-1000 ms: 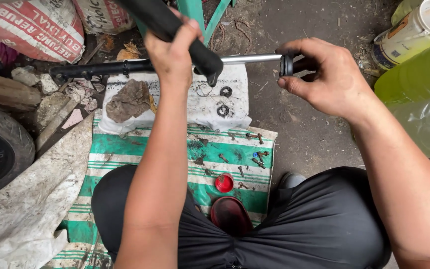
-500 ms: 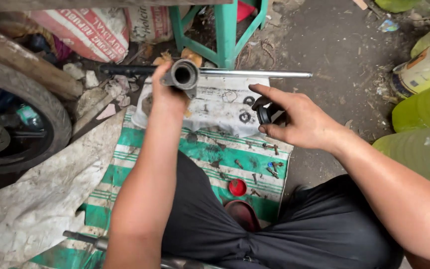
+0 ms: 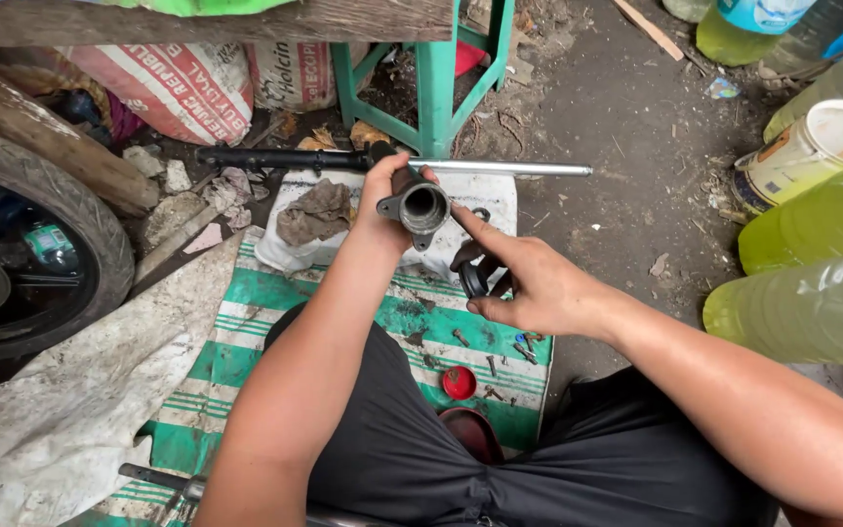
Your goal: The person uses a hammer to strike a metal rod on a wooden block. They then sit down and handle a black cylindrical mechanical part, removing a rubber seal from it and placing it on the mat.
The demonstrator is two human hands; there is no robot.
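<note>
Pointing its open bore at the camera, dark grey metal tube (image 3: 423,208) is gripped by left hand (image 3: 389,207); right hand (image 3: 529,283) pinches black rubber ring (image 3: 473,279), index fingertip (image 3: 458,216) at the tube's rim

We are in a rough, open-air motorcycle repair spot, working on the dirt ground (image 3: 636,117). A motorcycle wheel (image 3: 21,263) with its tyre stands at our left, a fork tube and chrome rod (image 3: 392,161) lie ahead, and small bolts (image 3: 500,351) scatter over a green striped mat (image 3: 275,303). Oily rags (image 3: 314,210), cement sacks (image 3: 178,88) and bottles of yellowish fluid (image 3: 812,224) surround us.
</note>
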